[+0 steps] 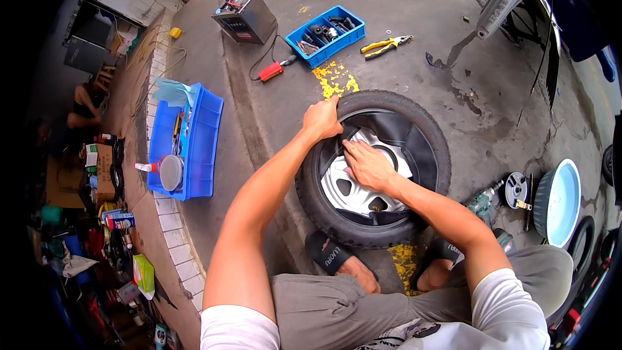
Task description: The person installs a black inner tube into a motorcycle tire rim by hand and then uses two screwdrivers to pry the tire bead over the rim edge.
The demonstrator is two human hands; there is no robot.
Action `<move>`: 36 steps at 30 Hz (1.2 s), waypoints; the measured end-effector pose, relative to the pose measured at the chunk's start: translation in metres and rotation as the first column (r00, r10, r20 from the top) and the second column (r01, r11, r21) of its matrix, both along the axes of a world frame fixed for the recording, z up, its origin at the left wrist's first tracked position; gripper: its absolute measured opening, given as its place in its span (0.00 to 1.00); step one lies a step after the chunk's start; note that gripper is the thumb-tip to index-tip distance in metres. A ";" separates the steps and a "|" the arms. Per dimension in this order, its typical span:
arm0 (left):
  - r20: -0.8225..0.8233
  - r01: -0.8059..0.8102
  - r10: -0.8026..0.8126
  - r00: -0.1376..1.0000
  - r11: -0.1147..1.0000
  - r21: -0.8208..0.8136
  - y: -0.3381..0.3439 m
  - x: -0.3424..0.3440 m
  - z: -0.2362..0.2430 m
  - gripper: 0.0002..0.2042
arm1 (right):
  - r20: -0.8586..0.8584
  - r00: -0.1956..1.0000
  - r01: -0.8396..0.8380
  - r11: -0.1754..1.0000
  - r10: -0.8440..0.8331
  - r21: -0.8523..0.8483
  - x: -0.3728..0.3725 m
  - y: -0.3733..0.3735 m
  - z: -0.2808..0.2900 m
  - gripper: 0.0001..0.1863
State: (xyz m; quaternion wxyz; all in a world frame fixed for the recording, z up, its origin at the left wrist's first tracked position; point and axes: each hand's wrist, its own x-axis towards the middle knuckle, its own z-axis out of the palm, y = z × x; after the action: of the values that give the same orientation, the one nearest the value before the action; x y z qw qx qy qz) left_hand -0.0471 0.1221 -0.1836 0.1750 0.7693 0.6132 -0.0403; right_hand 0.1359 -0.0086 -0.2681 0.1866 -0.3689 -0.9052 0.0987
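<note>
A black tire [433,123] lies flat on the floor in front of me, with a silver wheel rim [340,178] inside it. Folded black rubber [414,139] bulges between rim and tire, mostly at the far and right side. My left hand [322,120] is closed over the tire's far-left inner edge; its fingertips are partly hidden, pressing at the black rubber. Palm down, my right hand [372,165] rests on the rim near its middle, fingers stretched toward the left hand.
Beyond the tire are yellow-handled pliers [387,46], a blue parts tray [356,28], a red-handled tool [275,70] and a battery [249,16]. A blue bin [206,149] stands left. At right are a power drill [483,204], a brake drum [516,189] and a basin [562,204].
</note>
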 end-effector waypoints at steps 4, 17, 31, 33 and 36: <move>-0.003 -0.009 0.009 1.000 1.000 0.015 0.000 -0.007 -0.001 0.37 | 0.062 0.998 -0.010 0.994 0.016 -0.104 -0.005 -0.006 0.011 0.33; 0.038 0.002 -0.005 0.999 0.998 0.066 0.017 0.002 -0.001 0.34 | -0.058 0.983 -0.177 0.984 0.174 -0.039 -0.024 0.062 -0.007 0.33; -0.012 -0.010 0.010 1.000 1.000 -0.011 0.027 -0.005 0.000 0.40 | -0.114 0.993 -0.015 0.997 0.005 -0.081 -0.061 0.082 -0.001 0.16; 0.004 -0.002 0.002 1.000 1.000 -0.022 0.031 -0.007 0.001 0.40 | -0.180 0.983 -0.015 0.961 -0.036 -0.277 -0.060 0.067 0.006 0.19; -0.057 0.008 -0.013 0.998 0.996 -0.089 0.025 -0.016 0.002 0.43 | -0.184 0.932 0.249 0.922 -0.311 -0.298 -0.041 0.028 0.015 0.24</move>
State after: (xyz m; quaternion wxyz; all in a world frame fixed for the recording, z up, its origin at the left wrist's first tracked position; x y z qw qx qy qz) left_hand -0.0632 0.1469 -0.1816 0.1910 0.7625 0.6115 -0.0905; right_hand 0.0947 0.0198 -0.2531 0.2493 -0.5035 -0.7933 0.2345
